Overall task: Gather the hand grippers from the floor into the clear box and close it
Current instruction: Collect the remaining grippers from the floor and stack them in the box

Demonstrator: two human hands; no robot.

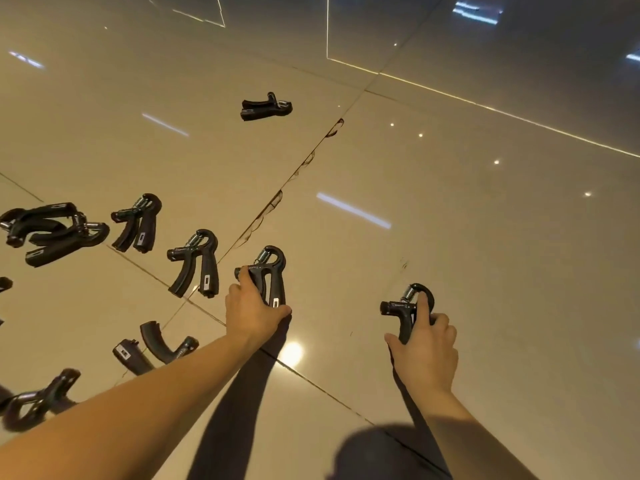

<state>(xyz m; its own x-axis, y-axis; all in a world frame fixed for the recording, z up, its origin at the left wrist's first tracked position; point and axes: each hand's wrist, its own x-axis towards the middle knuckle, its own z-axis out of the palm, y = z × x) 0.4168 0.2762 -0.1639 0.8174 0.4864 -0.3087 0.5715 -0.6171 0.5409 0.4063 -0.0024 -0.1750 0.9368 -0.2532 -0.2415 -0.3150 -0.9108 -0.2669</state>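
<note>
Several black hand grippers with steel springs lie scattered on the glossy beige tile floor. My left hand grips the handles of one hand gripper near the middle. My right hand holds another hand gripper lower right, its forefinger stretched up along the head. Loose ones lie at the left: one, one, a pile, one and one beside my left forearm. A lone one lies farther off. The clear box is out of view.
Tile joints cross the floor diagonally, with dark scuffs along one. Bright light reflections dot the right side. My shadow falls at the bottom edge.
</note>
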